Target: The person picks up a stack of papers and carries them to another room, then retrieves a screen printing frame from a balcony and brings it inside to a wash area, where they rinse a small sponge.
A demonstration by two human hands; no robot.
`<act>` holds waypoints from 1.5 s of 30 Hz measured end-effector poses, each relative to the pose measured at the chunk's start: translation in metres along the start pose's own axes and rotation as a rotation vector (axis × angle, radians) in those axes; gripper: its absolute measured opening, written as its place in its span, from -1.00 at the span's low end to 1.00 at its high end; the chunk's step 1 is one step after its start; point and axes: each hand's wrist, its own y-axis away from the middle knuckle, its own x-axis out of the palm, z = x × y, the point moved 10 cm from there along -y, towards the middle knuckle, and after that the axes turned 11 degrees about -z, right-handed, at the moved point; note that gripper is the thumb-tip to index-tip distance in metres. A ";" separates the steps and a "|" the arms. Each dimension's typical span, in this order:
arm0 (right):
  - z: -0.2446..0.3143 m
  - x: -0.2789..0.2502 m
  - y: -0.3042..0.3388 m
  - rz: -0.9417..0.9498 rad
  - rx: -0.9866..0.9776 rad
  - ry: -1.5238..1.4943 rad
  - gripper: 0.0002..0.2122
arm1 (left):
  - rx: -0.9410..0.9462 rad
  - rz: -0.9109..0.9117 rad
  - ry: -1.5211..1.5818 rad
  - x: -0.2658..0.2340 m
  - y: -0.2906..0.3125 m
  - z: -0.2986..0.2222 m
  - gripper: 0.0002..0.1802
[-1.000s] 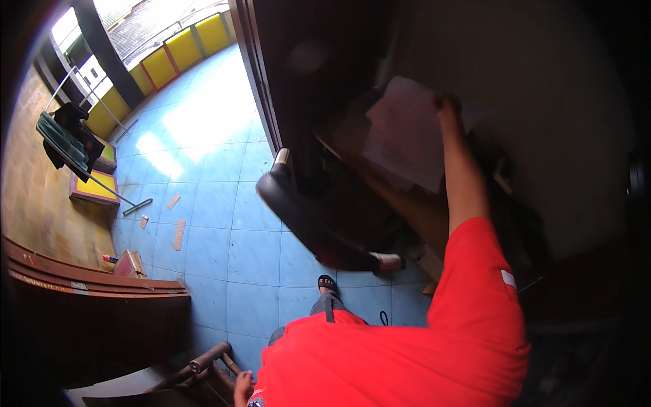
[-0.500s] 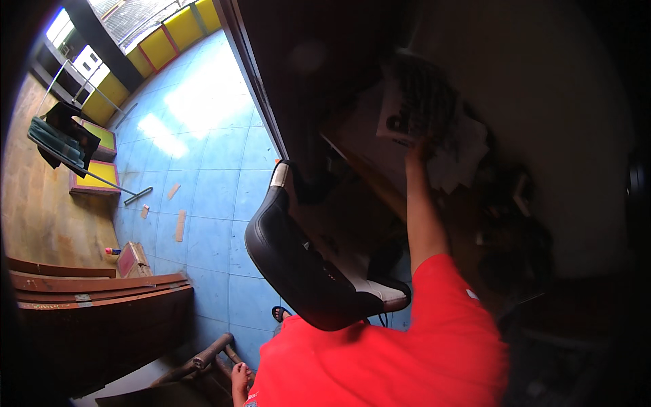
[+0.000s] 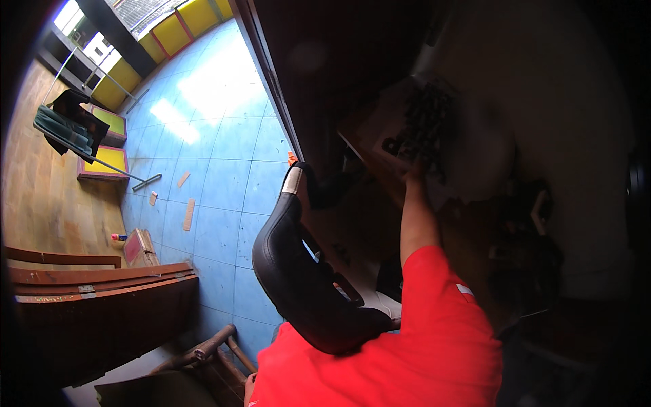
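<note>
My right arm stretches forward into a dark area. There my right hand (image 3: 412, 169) is at the near edge of a dark, lumpy bundle (image 3: 427, 122). Deep shadow hides its fingers, so I cannot tell whether it grips the bundle. Under and around the bundle lies a dim, pale surface (image 3: 380, 132), perhaps paper or a tabletop. Of my left hand (image 3: 250, 388), only an edge shows low beside my red shirt, near a brown wooden frame (image 3: 215, 342); its fingers are hidden. A black padded chair (image 3: 288, 278) with pale trim stands close in front of my body.
Blue floor tiles (image 3: 224, 176) carry several tan strips (image 3: 188, 214). Reddish-brown wooden boards (image 3: 102, 292) stand at the left. Farther off are a long-handled squeegee (image 3: 146, 182), dark cloths (image 3: 71, 129) on a rack, and yellow step boxes (image 3: 105, 163). A dark door edge (image 3: 268, 74) borders the shadow.
The view has shifted slightly. My right hand and the dark bundle sit lower and nearer; the pale sheets beside them are harder to see. My left hand has mostly slipped behind my shirt.
</note>
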 end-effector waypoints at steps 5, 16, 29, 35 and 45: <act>0.002 -0.017 0.077 0.264 -0.075 0.068 -0.40 | 0.045 0.068 -0.004 0.009 -0.019 -0.001 -0.63; 0.112 -0.015 0.135 0.589 -0.380 0.576 -0.62 | 0.175 0.212 0.000 0.003 -0.162 0.050 -0.59; 0.089 0.175 0.726 1.120 -0.973 1.149 -0.61 | 0.191 -0.128 0.367 -0.258 -0.354 -0.057 -0.64; -0.020 0.213 0.815 1.466 -0.997 1.495 -0.51 | 0.134 -0.142 0.443 -0.259 -0.395 -0.018 -0.72; -0.105 0.349 0.945 1.991 -1.492 0.753 -0.51 | 0.122 -0.303 0.121 -0.179 -0.366 0.078 -0.59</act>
